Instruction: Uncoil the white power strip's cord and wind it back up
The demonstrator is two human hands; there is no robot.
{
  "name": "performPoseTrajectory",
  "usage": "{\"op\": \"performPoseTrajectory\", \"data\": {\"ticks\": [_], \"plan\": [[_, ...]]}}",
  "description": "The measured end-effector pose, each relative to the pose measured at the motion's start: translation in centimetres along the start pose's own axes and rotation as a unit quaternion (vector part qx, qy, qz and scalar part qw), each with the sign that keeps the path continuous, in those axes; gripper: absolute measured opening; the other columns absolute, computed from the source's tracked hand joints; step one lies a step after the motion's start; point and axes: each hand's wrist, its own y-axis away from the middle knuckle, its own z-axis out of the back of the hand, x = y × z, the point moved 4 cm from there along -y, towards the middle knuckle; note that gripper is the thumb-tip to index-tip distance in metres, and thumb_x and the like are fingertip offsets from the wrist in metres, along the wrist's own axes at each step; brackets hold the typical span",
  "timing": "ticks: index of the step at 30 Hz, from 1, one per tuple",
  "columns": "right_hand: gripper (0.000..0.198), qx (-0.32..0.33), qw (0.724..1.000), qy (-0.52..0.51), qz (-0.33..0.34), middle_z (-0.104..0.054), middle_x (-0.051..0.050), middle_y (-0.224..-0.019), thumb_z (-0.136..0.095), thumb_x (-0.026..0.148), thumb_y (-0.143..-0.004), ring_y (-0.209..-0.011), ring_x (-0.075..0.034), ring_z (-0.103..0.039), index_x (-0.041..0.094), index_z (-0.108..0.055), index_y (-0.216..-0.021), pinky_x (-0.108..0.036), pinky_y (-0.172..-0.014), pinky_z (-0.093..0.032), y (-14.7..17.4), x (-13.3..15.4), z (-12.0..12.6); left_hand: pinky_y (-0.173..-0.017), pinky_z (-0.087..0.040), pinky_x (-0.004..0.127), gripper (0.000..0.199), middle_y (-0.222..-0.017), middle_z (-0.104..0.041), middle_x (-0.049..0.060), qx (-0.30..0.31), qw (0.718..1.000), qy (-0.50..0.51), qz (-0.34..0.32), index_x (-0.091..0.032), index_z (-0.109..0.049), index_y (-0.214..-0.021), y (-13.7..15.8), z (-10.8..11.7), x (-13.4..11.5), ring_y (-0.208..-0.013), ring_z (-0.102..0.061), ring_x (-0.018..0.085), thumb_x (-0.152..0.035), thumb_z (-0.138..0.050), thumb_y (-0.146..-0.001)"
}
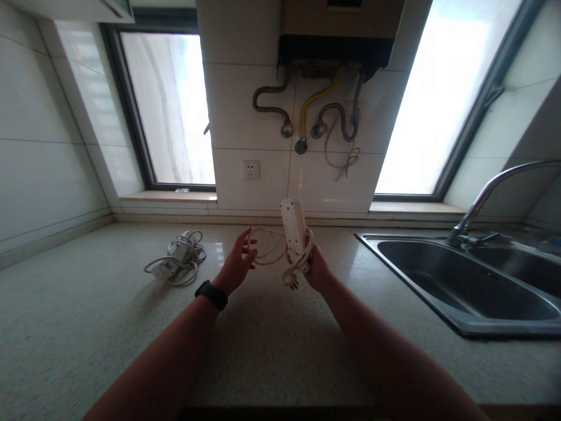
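A white power strip [293, 221] is held up over the counter, tilted, with its screw-dotted underside showing. My right hand [316, 268] is closed round its lower end and part of the cord, its fingers mostly hidden behind. The three-pin plug [289, 277] dangles below that grip. From the strip a loop of white cord [272, 262] reaches left to my left hand [240, 257], which pinches the loop's far side between thumb and fingers. A black watch [212, 294] is on my left wrist.
Left on the speckled counter [114, 327] lies another white power strip [179, 251] in tangled cord. A steel sink [421, 280] with a curved faucet [495, 190] is at right. On the back wall are a socket [251, 170] and hoses below a water heater [342, 29].
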Motion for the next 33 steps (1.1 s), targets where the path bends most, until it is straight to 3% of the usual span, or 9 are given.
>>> {"op": "performPoseTrajectory", "data": {"ticks": [7,12,15,18,21,26,29,33], "plan": [[0.057,0.012,0.999,-0.049,-0.008,-0.061,-0.011,-0.088,-0.061,0.065,-0.081,-0.075,-0.021,-0.058,0.010,-0.064,-0.095,-0.032,-0.067,-0.050,0.0,0.1,-0.1,-0.069,-0.060,0.027,0.071,-0.147,-0.031,0.011,-0.011,1.000,-0.002,-0.022,-0.036,-0.021,-0.153,0.3,-0.6,-1.2,-0.109,-0.051,0.016,-0.051,-0.055,-0.093],[0.056,0.028,0.998,-0.063,-0.001,-0.062,-0.010,-0.088,-0.059,0.065,-0.081,-0.075,-0.023,-0.059,0.012,-0.067,-0.099,-0.041,-0.068,-0.053,0.1,0.5,0.0,-0.071,-0.060,0.025,0.071,-0.146,-0.032,0.009,0.016,0.998,-0.007,-0.052,-0.040,-0.015,-0.153,0.4,-1.3,-1.3,-0.111,-0.051,0.015,-0.048,-0.054,-0.094],[0.056,0.041,0.996,-0.076,0.006,-0.062,-0.011,-0.088,-0.059,0.064,-0.081,-0.075,-0.023,-0.059,0.011,-0.069,-0.098,-0.039,-0.068,-0.053,0.1,0.5,0.1,-0.075,-0.058,0.024,0.075,-0.143,-0.032,0.010,-0.035,0.988,-0.086,-0.127,-0.038,-0.015,-0.153,0.7,-1.1,-2.0,-0.114,-0.048,0.015,-0.043,-0.059,-0.092],[0.055,0.032,0.997,-0.076,0.000,-0.062,-0.011,-0.089,-0.060,0.063,-0.079,-0.077,-0.024,-0.060,0.011,-0.069,-0.098,-0.040,-0.068,-0.053,-0.1,0.2,0.2,-0.085,-0.056,0.027,0.075,-0.137,-0.034,0.012,-0.115,0.951,-0.188,-0.216,-0.030,-0.021,-0.152,1.4,-0.7,-3.6,-0.113,-0.045,0.014,-0.036,-0.063,-0.090],[0.054,0.025,0.997,-0.068,-0.011,-0.063,-0.012,-0.088,-0.057,0.060,-0.081,-0.079,-0.025,-0.061,0.011,-0.069,-0.096,-0.040,-0.069,-0.054,-0.1,-0.2,0.1,-0.087,-0.052,0.030,0.065,-0.133,-0.037,0.013,-0.166,0.920,-0.255,-0.247,-0.025,-0.031,-0.146,2.1,-0.7,-5.4,-0.115,-0.043,0.017,-0.034,-0.062,-0.089],[0.048,0.032,0.997,-0.066,-0.011,-0.062,-0.012,-0.085,-0.044,0.052,-0.088,-0.075,-0.024,-0.060,0.010,-0.067,-0.092,-0.040,-0.070,-0.053,0.1,-0.5,-0.7,-0.102,-0.043,0.038,0.045,-0.126,-0.045,0.007,-0.087,0.909,-0.313,-0.260,-0.028,-0.043,-0.136,2.7,-2.0,-7.5,-0.119,-0.041,0.017,-0.033,-0.056,-0.094],[0.045,0.027,0.998,-0.052,0.001,-0.060,-0.011,-0.081,-0.042,0.050,-0.089,-0.072,-0.020,-0.058,0.011,-0.064,-0.089,-0.034,-0.065,-0.050,0.3,-0.4,-1.2,-0.108,-0.040,0.038,0.048,-0.131,-0.047,0.004,-0.024,0.915,-0.315,-0.250,-0.030,-0.037,-0.141,2.8,-2.9,-7.7,-0.121,-0.041,0.015,-0.038,-0.053,-0.096],[0.043,0.042,0.997,-0.047,0.039,-0.056,-0.006,-0.079,-0.045,0.054,-0.093,-0.069,-0.015,-0.053,0.015,-0.061,-0.096,-0.026,-0.059,-0.046,0.6,-0.4,-2.0,-0.112,-0.038,0.041,0.064,-0.142,-0.042,0.003,0.022,0.949,-0.260,-0.174,-0.034,-0.024,-0.152,2.4,-3.6,-6.4,-0.130,-0.037,0.018,-0.049,-0.051,-0.096]]}}
